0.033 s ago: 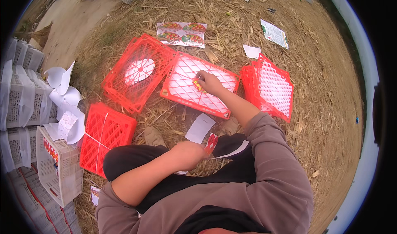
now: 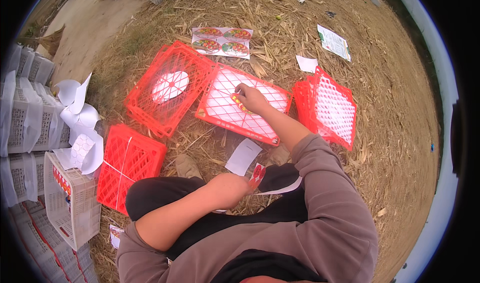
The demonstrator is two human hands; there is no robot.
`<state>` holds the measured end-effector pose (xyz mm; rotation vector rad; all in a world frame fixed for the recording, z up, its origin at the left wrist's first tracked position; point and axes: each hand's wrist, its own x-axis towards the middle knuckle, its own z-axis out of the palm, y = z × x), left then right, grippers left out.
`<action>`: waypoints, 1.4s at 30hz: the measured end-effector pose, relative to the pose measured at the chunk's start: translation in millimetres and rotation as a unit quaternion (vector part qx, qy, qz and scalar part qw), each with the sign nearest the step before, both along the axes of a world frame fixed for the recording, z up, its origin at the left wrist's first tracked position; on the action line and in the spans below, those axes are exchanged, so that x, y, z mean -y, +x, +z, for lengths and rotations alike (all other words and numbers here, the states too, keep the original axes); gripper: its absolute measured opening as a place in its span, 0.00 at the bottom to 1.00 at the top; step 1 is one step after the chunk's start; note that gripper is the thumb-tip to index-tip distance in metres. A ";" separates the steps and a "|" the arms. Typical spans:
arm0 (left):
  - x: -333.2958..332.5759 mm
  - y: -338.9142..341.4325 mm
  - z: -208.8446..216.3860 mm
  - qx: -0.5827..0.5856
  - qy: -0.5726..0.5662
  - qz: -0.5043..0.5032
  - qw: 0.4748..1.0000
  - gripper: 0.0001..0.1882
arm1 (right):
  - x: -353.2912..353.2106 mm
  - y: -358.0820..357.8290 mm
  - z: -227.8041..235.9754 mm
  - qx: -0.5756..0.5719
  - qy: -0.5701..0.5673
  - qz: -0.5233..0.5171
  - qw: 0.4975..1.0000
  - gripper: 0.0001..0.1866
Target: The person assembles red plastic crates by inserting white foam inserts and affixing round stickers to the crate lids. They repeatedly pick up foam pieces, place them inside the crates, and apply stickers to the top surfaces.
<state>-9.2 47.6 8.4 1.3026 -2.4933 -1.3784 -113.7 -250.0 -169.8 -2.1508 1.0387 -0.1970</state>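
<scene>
In front of me lies a red plastic lattice crate lid (image 2: 210,114) with white sheeting under its grid. My right hand (image 2: 252,99) is over its middle, fingers bent together at the upper edge of an oval red-and-yellow sticker (image 2: 242,104). Part of that sticker is hidden by the hand. Above my lap, my left hand (image 2: 230,190) is closed around a strip of red oval stickers (image 2: 257,177). A white backing strip (image 2: 286,188) trails from it to the right. Just beyond the left hand lies a white paper sheet (image 2: 243,156).
More red lattice pieces stand in stacks at the far left (image 2: 145,95), near left (image 2: 120,155) and right (image 2: 305,98). A printed sticker sheet (image 2: 221,42) lies on the straw. Beside curled white paper (image 2: 82,115) at the left sit a pale crate (image 2: 82,218) and stacked crates.
My right fingers have shifted slightly to the sticker's upper left edge, and the sticker looks flatter on the grid. The trailing backing strip hangs in a deeper curve.
</scene>
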 end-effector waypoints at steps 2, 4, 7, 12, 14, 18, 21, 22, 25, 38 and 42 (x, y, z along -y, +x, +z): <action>-1.4 5.6 1.5 -0.016 0.007 0.005 1.000 0.14 | 10.0 26.8 -18.9 -0.005 0.012 0.001 1.000 0.14; -1.6 9.7 3.9 -0.021 0.003 0.013 1.000 0.14 | 20.1 47.8 -35.1 -0.004 0.023 0.004 1.000 0.14; -2.5 19.6 6.8 -0.049 0.005 0.045 0.998 0.15 | 28.1 63.2 -56.0 -0.034 0.015 0.005 0.999 0.14; 0.9 27.6 6.3 -0.042 0.045 0.051 0.997 0.13 | 31.1 69.4 -76.2 -0.083 -0.011 -0.014 0.996 0.16; 1.4 30.2 6.5 -0.046 0.033 0.049 0.997 0.12 | 27.2 73.4 -77.0 -0.103 -0.021 -0.036 0.994 0.17; 1.6 31.5 5.1 -0.057 0.033 0.058 0.996 0.11 | 23.1 78.7 -69.0 -0.164 -0.042 -0.058 0.984 0.18; 0.3 31.0 -0.9 -0.059 0.017 0.060 0.996 0.11 | 17.7 72.2 -65.4 -0.124 -0.169 0.017 0.978 0.22; 0.0 29.8 -3.8 -0.050 0.013 0.056 0.997 0.11 | 13.3 67.6 -65.9 -0.099 -0.230 0.051 0.967 0.24; -3.8 21.8 -10.9 -0.018 0.035 0.036 0.999 0.12 | -18.3 53.6 -74.3 -0.080 -0.315 0.111 0.939 0.34; 29.5 28.9 1.4 -0.007 0.028 0.071 0.997 0.11 | 5.6 58.8 -3.9 -0.198 -0.052 0.178 0.963 0.40; 46.7 41.1 4.3 -0.018 0.037 0.135 0.990 0.16 | -17.1 -4.1 82.2 0.029 0.302 0.147 0.942 0.38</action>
